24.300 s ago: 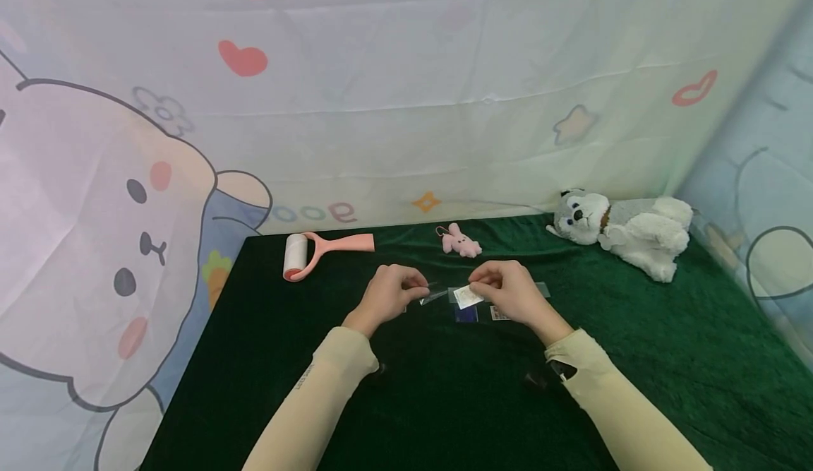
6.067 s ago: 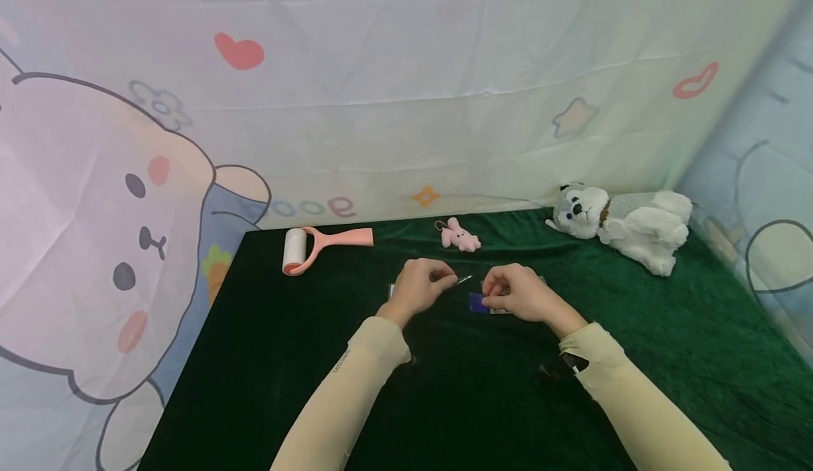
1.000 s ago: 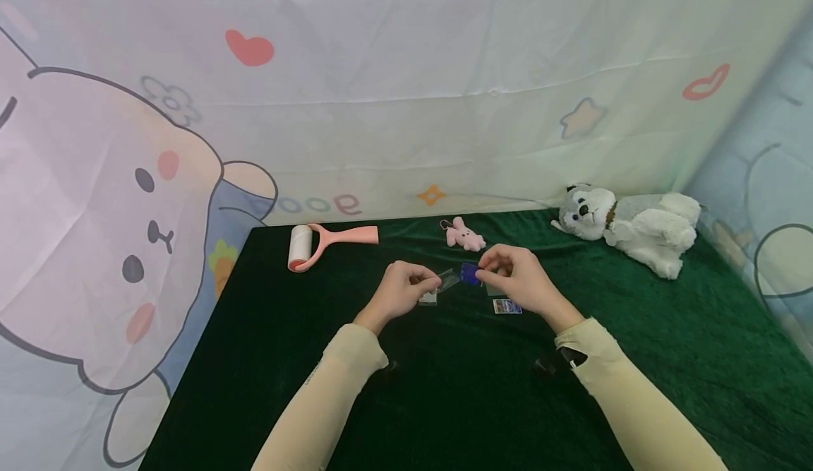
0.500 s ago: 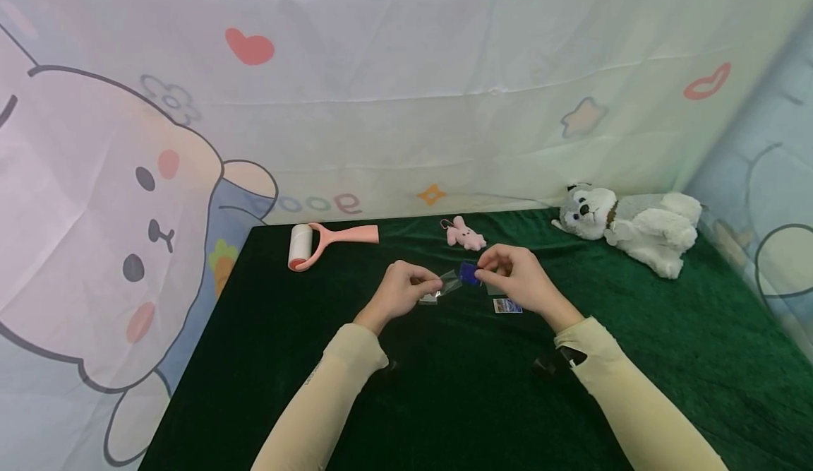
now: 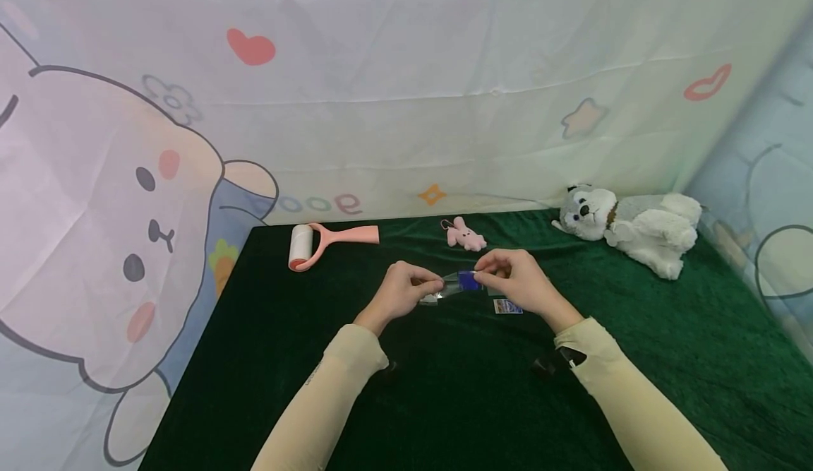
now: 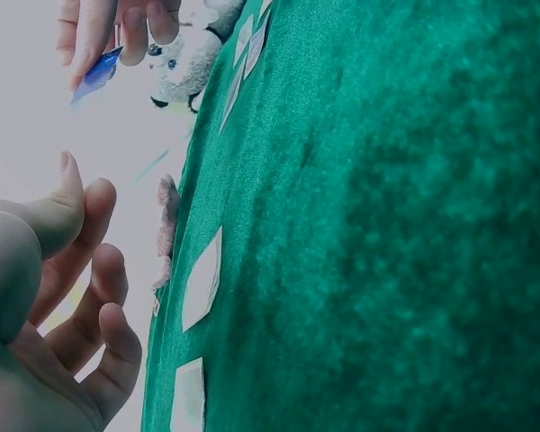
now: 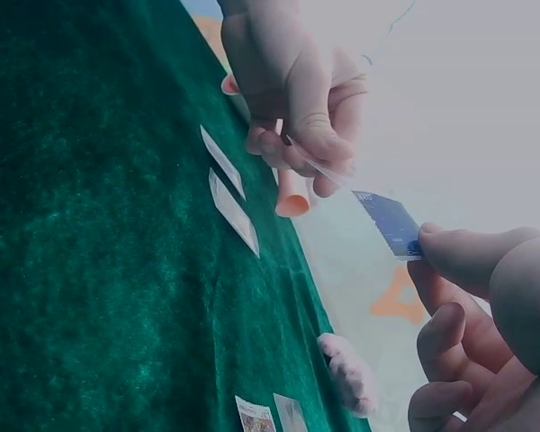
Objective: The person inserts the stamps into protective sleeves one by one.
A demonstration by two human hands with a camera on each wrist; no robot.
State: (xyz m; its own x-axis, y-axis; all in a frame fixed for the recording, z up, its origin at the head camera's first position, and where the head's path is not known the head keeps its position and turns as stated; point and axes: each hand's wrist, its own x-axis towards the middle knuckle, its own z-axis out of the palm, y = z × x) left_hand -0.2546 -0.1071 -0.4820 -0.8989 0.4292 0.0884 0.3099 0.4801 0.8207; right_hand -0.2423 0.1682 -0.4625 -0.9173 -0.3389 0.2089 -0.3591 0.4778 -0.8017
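My left hand (image 5: 400, 291) pinches a clear plastic sleeve (image 5: 450, 286) between thumb and index finger. Facing it, my right hand (image 5: 517, 280) pinches a small blue stamp (image 5: 468, 280) by its edge. In the right wrist view the stamp's (image 7: 387, 225) toothed edge points at the sleeve (image 7: 319, 166); whether its tip is inside the sleeve, I cannot tell. Another printed stamp (image 5: 508, 306) lies on the cloth below my right hand, near an unused-looking clear sleeve (image 5: 494, 291). Two pale flat pieces (image 7: 223, 162) lie under my left hand.
A pink-handled lint roller (image 5: 330, 239) lies at the back left. Further along sit a small pink plush rabbit (image 5: 465, 235) and a grey-white plush dog (image 5: 629, 227) at the back right. Green velvet cloth (image 5: 457, 400) covers the table; a printed curtain (image 5: 394, 68) hangs behind.
Earlier my right hand held a white piece. In the last second it holds the blue stamp, which has lowered slightly and turned level, now meeting or overlapping the sleeve's end in the head view.
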